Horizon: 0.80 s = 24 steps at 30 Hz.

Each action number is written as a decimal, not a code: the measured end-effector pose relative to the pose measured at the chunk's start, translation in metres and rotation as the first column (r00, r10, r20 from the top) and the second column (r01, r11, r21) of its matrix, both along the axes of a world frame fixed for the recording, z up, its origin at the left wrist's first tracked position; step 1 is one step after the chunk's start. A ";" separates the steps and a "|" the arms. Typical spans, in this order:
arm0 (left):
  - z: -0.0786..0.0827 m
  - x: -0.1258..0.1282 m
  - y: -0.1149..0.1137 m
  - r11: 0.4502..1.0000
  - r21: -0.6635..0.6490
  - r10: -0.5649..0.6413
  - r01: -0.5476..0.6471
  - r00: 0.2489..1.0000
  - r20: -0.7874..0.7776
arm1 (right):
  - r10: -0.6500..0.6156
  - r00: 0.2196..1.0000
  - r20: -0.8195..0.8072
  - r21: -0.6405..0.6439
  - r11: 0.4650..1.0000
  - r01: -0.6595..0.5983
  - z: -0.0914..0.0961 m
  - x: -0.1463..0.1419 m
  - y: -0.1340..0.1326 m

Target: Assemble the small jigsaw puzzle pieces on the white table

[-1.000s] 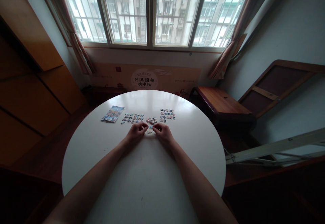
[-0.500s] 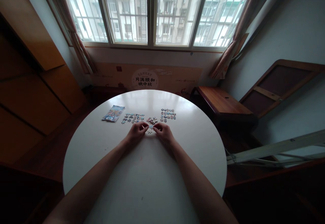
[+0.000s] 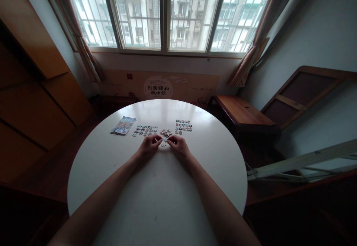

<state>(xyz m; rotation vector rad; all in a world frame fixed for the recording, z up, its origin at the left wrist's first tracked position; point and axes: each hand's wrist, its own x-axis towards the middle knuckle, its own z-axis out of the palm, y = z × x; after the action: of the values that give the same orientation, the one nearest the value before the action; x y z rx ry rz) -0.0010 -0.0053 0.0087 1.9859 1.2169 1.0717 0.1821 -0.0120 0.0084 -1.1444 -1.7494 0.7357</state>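
My left hand (image 3: 150, 144) and my right hand (image 3: 177, 145) meet near the middle of the round white table, fingertips pinched. Between them is a small light-blue jigsaw puzzle piece (image 3: 164, 140), gripped from both sides; whether it is one piece or joined ones is too small to tell. Just beyond lies a heap of loose puzzle pieces (image 3: 166, 132). A few more pieces (image 3: 163, 146) rest on the table below my fingertips. Spread-out puzzle pieces (image 3: 145, 130) lie to the left, partly behind my left hand, and rows of puzzle pieces (image 3: 183, 126) lie to the right.
A colourful picture sheet or packet (image 3: 123, 125) lies at the left of the white table (image 3: 156, 190). Beyond the table stand a low wooden bench (image 3: 242, 109) and a printed board (image 3: 111, 86) under the window. Orange-brown cabinets (image 3: 33, 104) line the left side.
The view has shifted slightly, moving the scene a little left. Both hands keep their pinch at the same spot over the table, with the puzzle piece still between them.
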 end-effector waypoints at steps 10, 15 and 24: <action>0.001 0.001 0.000 1.000 -0.010 0.008 -0.008 1.000 0.001 | 0.002 1.000 0.000 0.004 1.000 -0.002 -0.001 0.000 0.001; -0.001 0.000 0.001 1.000 0.000 0.014 -0.014 1.000 -0.008 | 0.008 1.000 -0.002 0.003 1.000 -0.008 -0.001 0.000 0.000; 0.000 0.001 0.000 1.000 0.013 0.010 -0.010 1.000 0.001 | 0.004 1.000 0.002 0.009 1.000 -0.004 -0.004 0.000 0.001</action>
<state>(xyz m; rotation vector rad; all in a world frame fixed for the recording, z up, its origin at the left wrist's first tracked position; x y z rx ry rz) -0.0005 -0.0052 0.0082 1.9913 1.2230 1.0882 0.1822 -0.0109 0.0046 -1.1363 -1.7553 0.7292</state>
